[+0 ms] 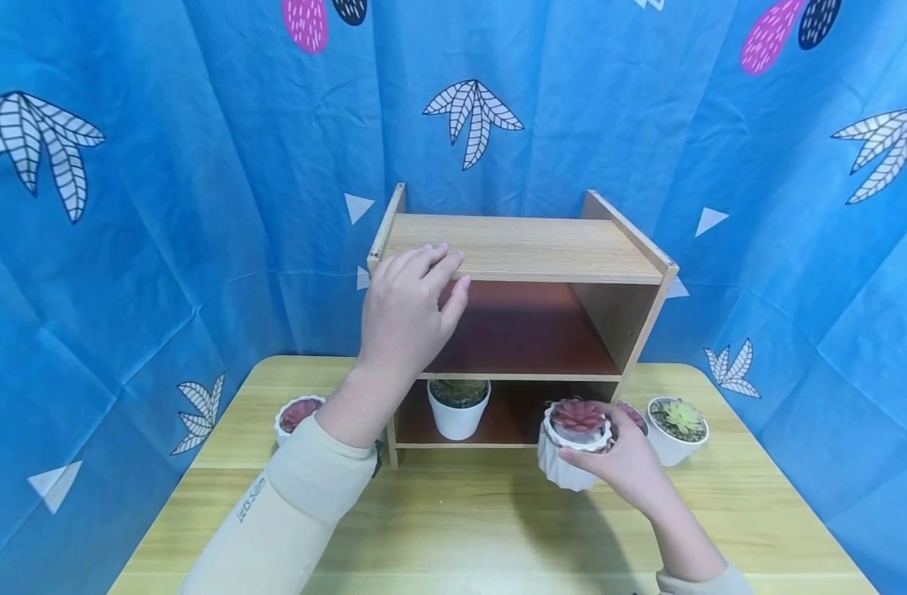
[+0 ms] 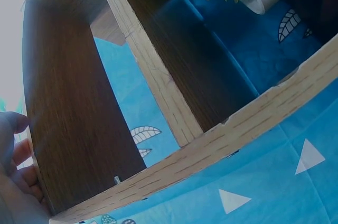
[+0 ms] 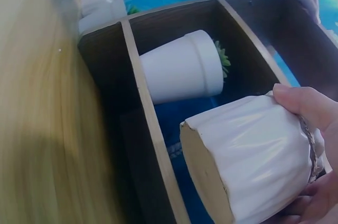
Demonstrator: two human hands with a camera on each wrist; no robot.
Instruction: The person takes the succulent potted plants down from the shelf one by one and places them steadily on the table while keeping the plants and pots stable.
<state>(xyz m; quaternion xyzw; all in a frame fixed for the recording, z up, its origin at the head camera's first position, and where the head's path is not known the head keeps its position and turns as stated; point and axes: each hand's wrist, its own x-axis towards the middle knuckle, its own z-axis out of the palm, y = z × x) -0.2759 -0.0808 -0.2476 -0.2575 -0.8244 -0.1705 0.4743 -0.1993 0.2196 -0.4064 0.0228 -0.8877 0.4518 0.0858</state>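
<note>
My right hand (image 1: 632,463) grips a white ribbed pot (image 3: 248,158) with a red succulent (image 1: 578,416), held up in front of the shelf's lower right; thumb and fingers go round its rim. The pot tilts in the right wrist view, its tan base showing. My left hand (image 1: 408,310) rests at the front left edge of the wooden shelf's top board (image 1: 527,248), fingers loosely bent over it and thumb apart. In the lower compartment stands a smooth white pot (image 1: 456,417) with a green plant.
Right of the shelf stand a white pot with a light green succulent (image 1: 676,419) and another red succulent (image 1: 632,416), partly hidden by my right hand. A red potted succulent (image 1: 298,411) stands left, behind my left forearm. A blue patterned curtain (image 1: 304,165) surrounds the wooden table (image 1: 453,529).
</note>
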